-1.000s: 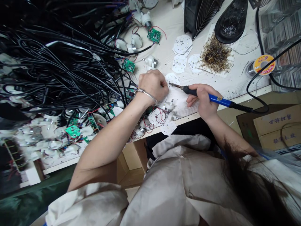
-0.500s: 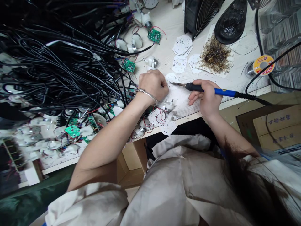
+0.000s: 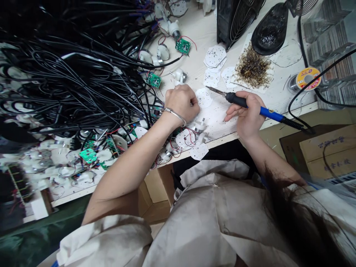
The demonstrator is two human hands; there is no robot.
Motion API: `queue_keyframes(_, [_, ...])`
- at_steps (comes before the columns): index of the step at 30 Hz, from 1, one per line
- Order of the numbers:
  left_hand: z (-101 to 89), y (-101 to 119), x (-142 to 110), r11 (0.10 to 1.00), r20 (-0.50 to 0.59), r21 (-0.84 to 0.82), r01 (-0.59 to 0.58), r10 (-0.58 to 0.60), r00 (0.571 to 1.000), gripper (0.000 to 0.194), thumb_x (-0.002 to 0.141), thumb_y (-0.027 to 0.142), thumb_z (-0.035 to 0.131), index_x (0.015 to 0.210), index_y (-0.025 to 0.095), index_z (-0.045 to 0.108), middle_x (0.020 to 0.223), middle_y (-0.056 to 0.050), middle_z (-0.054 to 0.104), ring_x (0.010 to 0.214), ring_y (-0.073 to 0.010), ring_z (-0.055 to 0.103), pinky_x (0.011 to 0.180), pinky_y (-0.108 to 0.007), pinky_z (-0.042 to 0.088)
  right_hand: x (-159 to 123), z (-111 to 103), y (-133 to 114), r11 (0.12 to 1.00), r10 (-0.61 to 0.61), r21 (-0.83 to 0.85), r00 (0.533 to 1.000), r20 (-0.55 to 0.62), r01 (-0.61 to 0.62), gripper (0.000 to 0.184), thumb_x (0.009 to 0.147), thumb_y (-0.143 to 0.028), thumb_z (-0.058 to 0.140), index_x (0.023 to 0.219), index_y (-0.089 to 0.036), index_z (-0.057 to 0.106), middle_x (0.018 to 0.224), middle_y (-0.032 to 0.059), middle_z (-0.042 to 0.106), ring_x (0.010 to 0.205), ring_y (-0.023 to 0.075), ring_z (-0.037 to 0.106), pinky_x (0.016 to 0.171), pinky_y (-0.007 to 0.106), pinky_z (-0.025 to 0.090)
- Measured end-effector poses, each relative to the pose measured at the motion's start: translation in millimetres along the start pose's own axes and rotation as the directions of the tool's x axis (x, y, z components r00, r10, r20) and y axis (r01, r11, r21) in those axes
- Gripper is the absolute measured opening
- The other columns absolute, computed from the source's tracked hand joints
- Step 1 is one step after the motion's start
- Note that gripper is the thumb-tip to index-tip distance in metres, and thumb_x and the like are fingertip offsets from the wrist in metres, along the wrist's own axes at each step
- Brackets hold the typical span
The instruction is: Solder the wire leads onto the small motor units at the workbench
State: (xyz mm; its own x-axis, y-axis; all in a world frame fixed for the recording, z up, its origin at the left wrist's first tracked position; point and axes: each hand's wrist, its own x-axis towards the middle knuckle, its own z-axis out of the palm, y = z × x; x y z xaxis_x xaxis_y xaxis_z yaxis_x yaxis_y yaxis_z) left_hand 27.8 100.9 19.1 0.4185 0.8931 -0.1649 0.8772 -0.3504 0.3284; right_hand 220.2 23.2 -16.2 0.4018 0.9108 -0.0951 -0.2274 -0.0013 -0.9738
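Pale worktop (image 3: pixel 201 26) flecked with dark specks, with a great tangle of black cables (image 3: pixel 83 78) across the left and white-bodied motors (image 3: pixel 179 76) and green circuit boards (image 3: pixel 154 79) crowded around. At the far side, a black fan (image 3: pixel 224 22); right of that, a dark teardrop-shaped tray (image 3: pixel 268 37), overlapping a pale sheet (image 3: pixel 267 87) heaped with brownish debris (image 3: pixel 254 68). Near the right edge, a yellow-labelled spool of solder (image 3: pixel 302 76); lower down, a cardboard box (image 3: pixel 330 148).

Nearer the middle, a small pile of white boards (image 3: pixel 215 56) and, closer in, a single round white board (image 3: pixel 205 98) lying flat. Just beside this board, the left hand (image 3: pixel 182 102), curled closed with knuckles up, a silvery bracelet (image 3: pixel 174 114) at the wrist — cannot tell of anything pinched underneath, with fingertips hidden. To the other side, the right hand (image 3: pixel 251 116), gripping a blue-and-black soldering iron (image 3: pixel 236 99) by the handle, lower fingers loosely extended. Metal tip pointing left, close to the round board's far edge — contact impossible to tell.
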Motion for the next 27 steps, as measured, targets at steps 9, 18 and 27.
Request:
queue_keyframes(9, [-22.4,-8.4,-21.9,0.969,0.041,0.215,-0.125,0.119,0.992,0.036,0.104,0.030,0.043,0.098,0.026,0.078,0.103,-0.008,0.077,0.119,-0.0303,0.066,0.130,-0.065,0.014,-6.3,2.0,-1.4,0.950,-0.245,-0.180,0.966,0.083,0.257,0.044,0.098,-0.065,0.057,0.125,-0.031,0.061,0.103,0.0014,0.078,0.082,0.0204,0.080,0.087,0.042,0.065])
queue_keyframes(18, [-67.7,-41.6,-70.0,0.938,0.044,-0.141,-0.317,0.326,0.944,0.033,0.098,0.043,0.052,0.097,0.028,0.081,0.096,-0.004,0.082,0.095,-0.0216,0.074,0.100,-0.039,0.052,43.2,7.2,-19.6,0.518,-0.305,-0.512,0.708,0.637,0.685,0.037,0.107,-0.045,0.044,0.132,-0.028,0.066,0.127,0.0103,0.074,0.118,0.0278,0.071,0.106,0.048,0.058])
queue_keyframes(27, [-58.3,-53.8,-121.0,0.950,0.036,-0.009,-0.313,0.313,0.949,0.037,0.103,0.039,0.046,0.109,0.027,0.080,0.115,-0.005,0.081,0.110,-0.0233,0.074,0.101,-0.041,0.051,32.1,6.9,4.3,0.493,-0.238,-0.481,0.645,0.726,0.725,0.040,0.107,-0.041,0.040,0.134,-0.024,0.063,0.125,0.0123,0.073,0.112,0.0257,0.071,0.094,0.041,0.060])
